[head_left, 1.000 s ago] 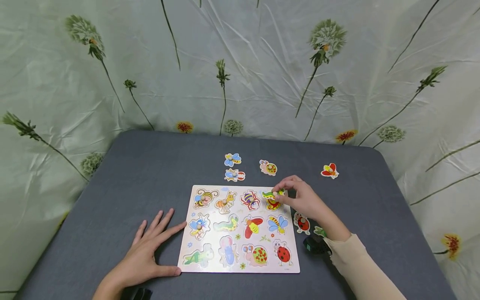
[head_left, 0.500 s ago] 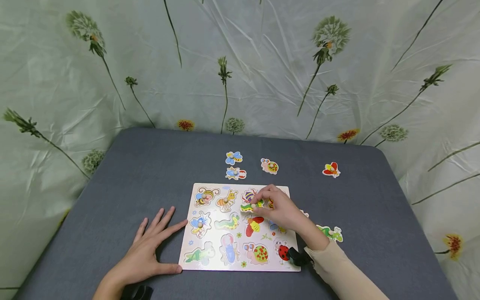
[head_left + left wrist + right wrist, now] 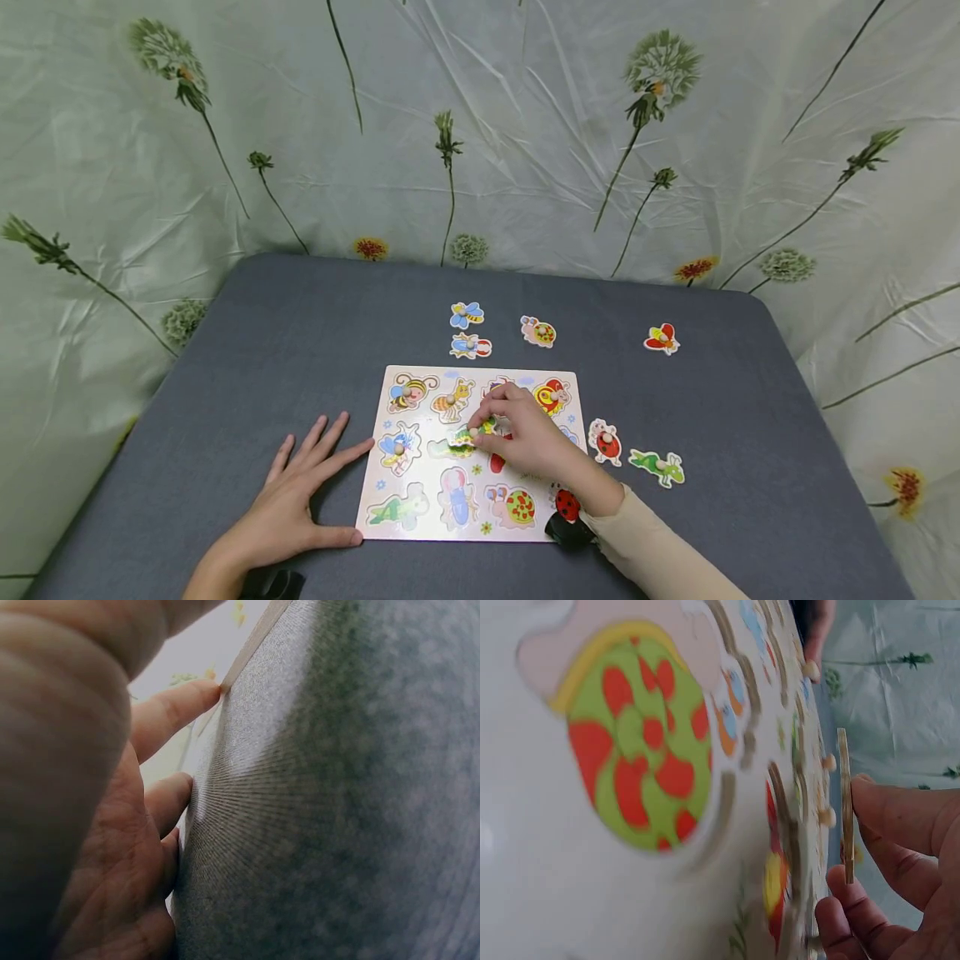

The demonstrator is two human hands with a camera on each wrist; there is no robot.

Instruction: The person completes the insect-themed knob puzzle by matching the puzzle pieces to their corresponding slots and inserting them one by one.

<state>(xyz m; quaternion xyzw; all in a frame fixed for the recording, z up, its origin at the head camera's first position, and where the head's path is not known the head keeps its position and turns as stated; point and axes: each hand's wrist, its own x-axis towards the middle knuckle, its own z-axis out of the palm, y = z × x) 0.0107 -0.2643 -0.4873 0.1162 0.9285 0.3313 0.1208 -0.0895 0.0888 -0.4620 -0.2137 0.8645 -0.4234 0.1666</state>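
Note:
My right hand (image 3: 528, 437) pinches a green caterpillar puzzle piece (image 3: 460, 436) over the caterpillar recess in the second row of a wooden insect puzzle board (image 3: 431, 532). Seen edge-on in the right wrist view, the thin caterpillar piece (image 3: 846, 810) stands off the board face. My left hand (image 3: 296, 496) lies spread on the table at the board's left side, index fingertip and thumb touching its edge. In the left wrist view, fingers (image 3: 176, 712) reach to that edge. Bee, ant, butterfly and other knobbed pieces sit in the top row; my right hand partly covers the spider.
Beyond the board lie a blue-winged bee piece (image 3: 467, 315), a blue beetle piece (image 3: 471, 346), a snail piece (image 3: 538, 332) and a red-winged piece (image 3: 662, 339). A ladybird piece (image 3: 605, 442) and a grasshopper piece (image 3: 657, 467) lie to the right on the grey table (image 3: 337, 317).
My right hand has carried the caterpillar piece leftward from the board's top right corner to the second-row caterpillar recess. The ladybird and grasshopper pieces are uncovered. My left hand has stayed in place.

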